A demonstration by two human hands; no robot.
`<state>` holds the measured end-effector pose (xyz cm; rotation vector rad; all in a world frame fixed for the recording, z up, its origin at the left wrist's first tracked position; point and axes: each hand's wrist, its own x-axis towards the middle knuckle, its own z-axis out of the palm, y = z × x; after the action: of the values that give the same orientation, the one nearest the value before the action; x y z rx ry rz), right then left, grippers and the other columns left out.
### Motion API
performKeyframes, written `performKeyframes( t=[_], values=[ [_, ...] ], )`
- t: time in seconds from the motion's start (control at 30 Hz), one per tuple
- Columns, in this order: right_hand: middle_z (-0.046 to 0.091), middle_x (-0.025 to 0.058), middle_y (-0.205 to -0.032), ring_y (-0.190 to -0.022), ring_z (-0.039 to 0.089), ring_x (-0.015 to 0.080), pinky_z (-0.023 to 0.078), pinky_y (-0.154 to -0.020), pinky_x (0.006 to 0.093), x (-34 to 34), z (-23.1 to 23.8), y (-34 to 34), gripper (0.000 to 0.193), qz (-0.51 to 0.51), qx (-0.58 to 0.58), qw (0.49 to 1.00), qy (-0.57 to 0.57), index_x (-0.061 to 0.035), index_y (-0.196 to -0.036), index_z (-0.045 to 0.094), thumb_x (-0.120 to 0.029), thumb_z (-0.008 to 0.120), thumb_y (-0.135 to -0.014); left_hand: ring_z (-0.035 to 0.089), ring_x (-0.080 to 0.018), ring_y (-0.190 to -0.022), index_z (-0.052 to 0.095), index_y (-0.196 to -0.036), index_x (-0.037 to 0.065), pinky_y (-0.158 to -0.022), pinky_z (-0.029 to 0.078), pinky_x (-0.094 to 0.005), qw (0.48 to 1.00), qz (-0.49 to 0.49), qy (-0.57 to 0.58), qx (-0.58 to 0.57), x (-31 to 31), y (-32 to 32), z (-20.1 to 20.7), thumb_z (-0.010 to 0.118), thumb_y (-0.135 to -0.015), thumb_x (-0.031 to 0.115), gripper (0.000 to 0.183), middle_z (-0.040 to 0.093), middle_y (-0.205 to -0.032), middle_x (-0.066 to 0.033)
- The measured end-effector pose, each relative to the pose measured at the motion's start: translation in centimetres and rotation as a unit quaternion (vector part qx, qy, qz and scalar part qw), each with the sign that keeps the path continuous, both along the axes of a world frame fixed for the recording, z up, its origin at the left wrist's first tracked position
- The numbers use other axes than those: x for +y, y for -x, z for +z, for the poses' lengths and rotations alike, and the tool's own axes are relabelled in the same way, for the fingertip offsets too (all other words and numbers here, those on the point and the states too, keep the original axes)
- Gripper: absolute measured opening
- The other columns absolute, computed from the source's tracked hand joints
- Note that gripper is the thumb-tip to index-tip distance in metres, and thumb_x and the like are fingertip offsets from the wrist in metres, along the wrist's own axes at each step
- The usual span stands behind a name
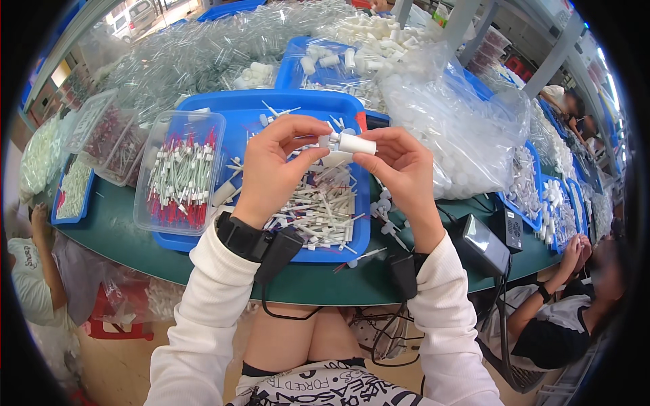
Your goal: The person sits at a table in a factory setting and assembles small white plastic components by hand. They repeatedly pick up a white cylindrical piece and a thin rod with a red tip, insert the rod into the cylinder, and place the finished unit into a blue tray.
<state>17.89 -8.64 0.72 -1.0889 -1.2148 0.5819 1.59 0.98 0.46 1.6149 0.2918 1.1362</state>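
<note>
Over a blue tray (298, 99), my right hand (405, 166) pinches a short white plastic cylinder (357, 144) between thumb and fingers. The cylinder lies roughly level, its narrower end toward my left hand. My left hand (284, 162) closes its thumb and fingertips on a small translucent white piece (326, 141) at that end. Whether the two parts are joined or only touching, I cannot tell. Below my hands, the tray holds a pile of thin white stick-like parts (318, 210) with some red wires.
Left of my hands, a clear plastic box (143, 206) holds white-tipped parts with red ends. Behind the tray lie heaped clear plastic tubes (169, 74) and a bag of white caps (447, 135). A black device (482, 242) with cables sits at right. People work on both sides.
</note>
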Motion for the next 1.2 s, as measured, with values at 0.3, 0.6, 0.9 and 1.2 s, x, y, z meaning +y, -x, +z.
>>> performKeyframes(
  t=[0.3,0.6,0.9,1.2],
  values=[
    [0.066,0.0105,-0.087,-0.076,0.063,0.0122,0.050,-0.067,0.0212,-0.1,0.1,0.1,0.024,-0.005,0.038,0.998,0.042,0.0031,-0.096,0.061,-0.006,0.070,-0.076,0.059,-0.0181,-0.095,0.058,-0.086,-0.002,-0.084,0.048,-0.0294,0.998,-0.044,0.030,-0.021,0.3,0.1,-0.2,0.064,-0.072,-0.009,0.017,0.058,-0.100,-0.0118],
    [0.067,0.0098,-0.087,-0.076,0.064,0.0124,0.049,-0.068,0.0213,0.1,-0.3,0.0,0.025,-0.019,0.014,1.000,0.021,0.0025,-0.096,0.063,-0.007,0.070,-0.075,0.060,-0.0183,-0.092,0.057,-0.087,-0.001,-0.081,0.049,-0.0289,0.997,-0.027,0.078,0.000,-0.1,0.4,0.6,0.066,-0.072,-0.007,0.019,0.061,-0.094,-0.0109],
    [0.067,0.0083,-0.089,-0.081,0.064,0.0141,0.050,-0.072,0.0238,0.1,-0.7,0.6,0.025,-0.015,-0.005,1.000,0.001,0.0006,-0.096,0.065,-0.006,0.072,-0.073,0.060,-0.0165,-0.091,0.059,-0.089,-0.001,-0.080,0.050,-0.0277,0.995,-0.051,0.080,-0.012,-0.3,0.3,0.5,0.067,-0.072,-0.005,0.020,0.062,-0.094,-0.0104],
    [0.066,0.0067,-0.091,-0.081,0.061,0.0125,0.048,-0.072,0.0264,0.3,-0.7,0.5,0.019,-0.061,-0.054,0.997,-0.006,-0.0023,-0.100,0.063,-0.006,0.057,-0.083,0.059,-0.0148,-0.089,0.059,-0.103,-0.002,-0.077,0.049,-0.0261,0.997,-0.022,0.063,0.046,0.0,0.3,0.3,0.066,-0.074,-0.002,0.030,0.062,-0.097,-0.0093]
  ],
)
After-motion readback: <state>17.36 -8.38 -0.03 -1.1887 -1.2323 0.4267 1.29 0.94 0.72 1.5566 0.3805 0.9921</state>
